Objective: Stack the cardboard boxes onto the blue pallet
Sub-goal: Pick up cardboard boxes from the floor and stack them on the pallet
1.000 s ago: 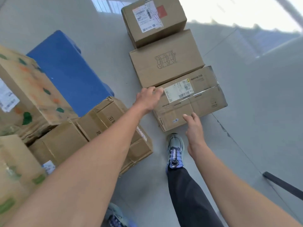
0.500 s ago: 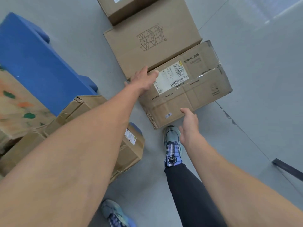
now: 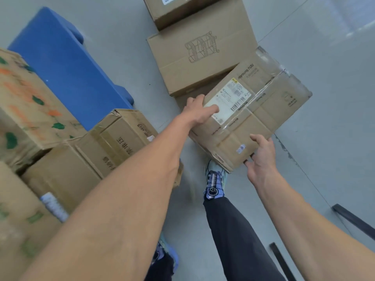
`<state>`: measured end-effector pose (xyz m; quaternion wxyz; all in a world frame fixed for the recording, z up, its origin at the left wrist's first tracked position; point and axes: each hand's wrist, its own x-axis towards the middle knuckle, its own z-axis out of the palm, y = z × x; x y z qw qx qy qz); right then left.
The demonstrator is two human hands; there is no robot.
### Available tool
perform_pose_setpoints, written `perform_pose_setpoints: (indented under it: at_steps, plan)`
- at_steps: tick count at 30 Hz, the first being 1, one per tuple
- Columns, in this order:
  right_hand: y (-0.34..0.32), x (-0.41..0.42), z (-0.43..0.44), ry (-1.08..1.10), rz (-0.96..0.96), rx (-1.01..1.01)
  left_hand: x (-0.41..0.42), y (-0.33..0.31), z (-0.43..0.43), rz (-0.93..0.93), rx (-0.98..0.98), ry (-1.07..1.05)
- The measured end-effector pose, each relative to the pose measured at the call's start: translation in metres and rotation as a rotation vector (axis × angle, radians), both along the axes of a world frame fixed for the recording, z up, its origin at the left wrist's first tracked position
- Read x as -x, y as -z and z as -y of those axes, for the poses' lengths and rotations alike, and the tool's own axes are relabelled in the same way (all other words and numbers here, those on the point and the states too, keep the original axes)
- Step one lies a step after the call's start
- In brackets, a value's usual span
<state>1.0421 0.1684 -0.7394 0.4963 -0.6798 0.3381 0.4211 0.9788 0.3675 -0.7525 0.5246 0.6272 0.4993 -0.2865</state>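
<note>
both hands grip a taped brown cardboard box (image 3: 261,116) with a white shipping label (image 3: 229,100): left hand (image 3: 197,112) at its far corner, right hand (image 3: 261,157) at its near edge; it seems tilted, perhaps off the floor.

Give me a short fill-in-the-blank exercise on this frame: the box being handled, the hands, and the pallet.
1. Both hands grip the box with the white ____ label on top.
2. The left hand grips that box's far corner; the ____ hand grips its near edge.
3. The pallet is ____ in colour.
4. The box printed with a line drawing lies ____ the gripped box, farther from the person.

Missing words: shipping; right; blue; beyond
</note>
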Motion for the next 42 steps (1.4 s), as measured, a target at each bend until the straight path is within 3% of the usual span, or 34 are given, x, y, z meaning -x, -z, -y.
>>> perform_pose_setpoints:
  at_steps: [11,22,33,42]
  plan:
    - [-0.179,0.016,-0.024,-0.119,0.287,-0.088,0.063,-0.178,0.001,0.286,-0.016,-0.323]
    - [-0.298,0.185,-0.087,-0.186,0.251,-0.309,0.237,-0.319,-0.065,0.341,-0.231,-0.403]
    - [-0.286,0.353,-0.051,-0.117,-0.078,-0.362,0.383,-0.299,-0.08,0.189,-0.236,-0.158]
    - [-0.256,0.406,-0.026,-0.066,-0.218,-0.356,0.424,-0.262,-0.063,0.174,-0.227,-0.123]
